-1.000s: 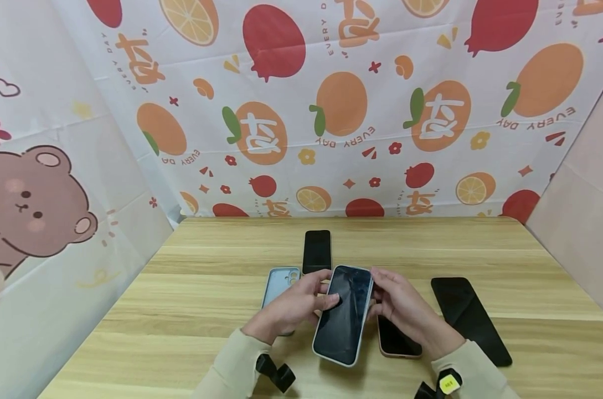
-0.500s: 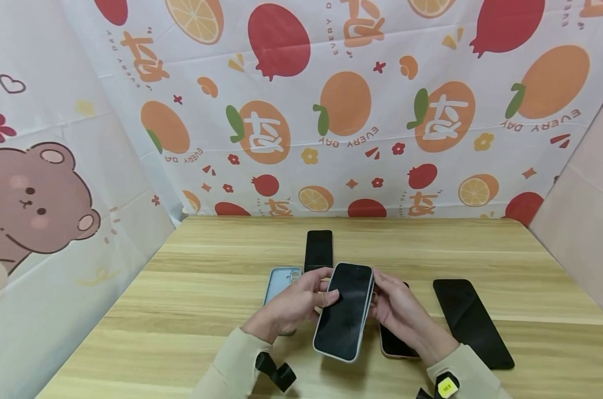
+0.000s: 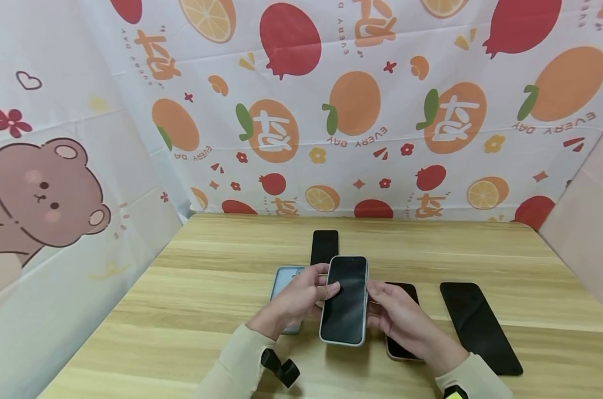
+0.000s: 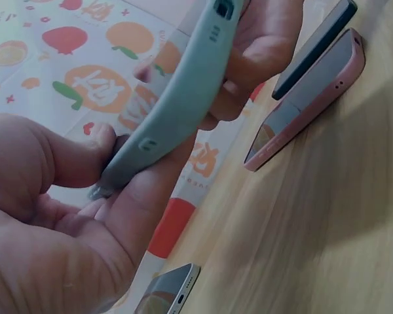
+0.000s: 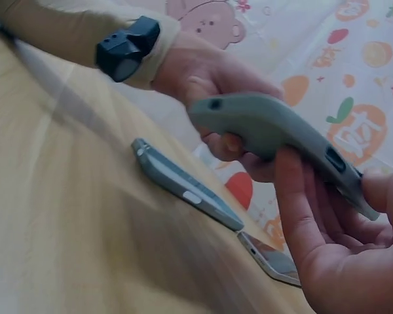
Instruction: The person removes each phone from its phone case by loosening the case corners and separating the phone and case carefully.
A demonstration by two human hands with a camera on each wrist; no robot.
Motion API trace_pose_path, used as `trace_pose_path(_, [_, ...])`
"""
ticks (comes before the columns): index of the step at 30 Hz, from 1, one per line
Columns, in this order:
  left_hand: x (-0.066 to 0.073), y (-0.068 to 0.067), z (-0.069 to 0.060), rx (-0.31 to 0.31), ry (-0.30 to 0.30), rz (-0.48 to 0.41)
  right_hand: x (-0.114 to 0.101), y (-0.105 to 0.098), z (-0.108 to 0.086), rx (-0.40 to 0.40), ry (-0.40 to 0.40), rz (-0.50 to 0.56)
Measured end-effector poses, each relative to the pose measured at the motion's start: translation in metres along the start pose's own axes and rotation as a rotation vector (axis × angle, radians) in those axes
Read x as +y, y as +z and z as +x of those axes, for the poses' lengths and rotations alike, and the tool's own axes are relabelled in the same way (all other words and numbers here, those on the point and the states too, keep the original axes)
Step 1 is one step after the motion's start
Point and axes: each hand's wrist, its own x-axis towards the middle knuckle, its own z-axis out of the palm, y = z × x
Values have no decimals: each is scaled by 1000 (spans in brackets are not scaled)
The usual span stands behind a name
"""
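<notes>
A phone with a dark screen, in a pale grey-green case, is held above the table by both hands. My left hand grips its left edge, thumb over the screen and fingers beneath. On the opposite edge, my right hand holds the phone with its thumb at the side and fingers behind the back. The right wrist view shows the case's edge with cutouts between the two hands. Below my left hand lies a light blue phone case, partly hidden by it.
A black phone lies behind the held phone on the wooden table. Another phone in a pink case sits partly under my right hand. Farther right is a long black slab like a large phone. Patterned cloth hangs behind.
The held phone has turned straighter and risen slightly, with both hands still on it. My right hand has slid a little lower along its edge. The head view has shifted slightly left.
</notes>
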Motion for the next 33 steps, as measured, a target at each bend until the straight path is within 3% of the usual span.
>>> trace_pose_path(7, [0,1,1,82,-2,44,3,4,-8,-28,43,-88])
trace_pose_path(13, [1,1,0,127,9,70,1,4,-12,-130,26,-118])
trace_pose_path(19, [1,4,4,161,-5,103,-2,5,-20,-209,70,-92])
trace_pose_path(26, [4,6,5,162,-20,97,-1,4,-24,-283,65,-77])
trace_pose_path(33, [4,6,6,106,-9,38,-1,1,-26,-319,13,-75])
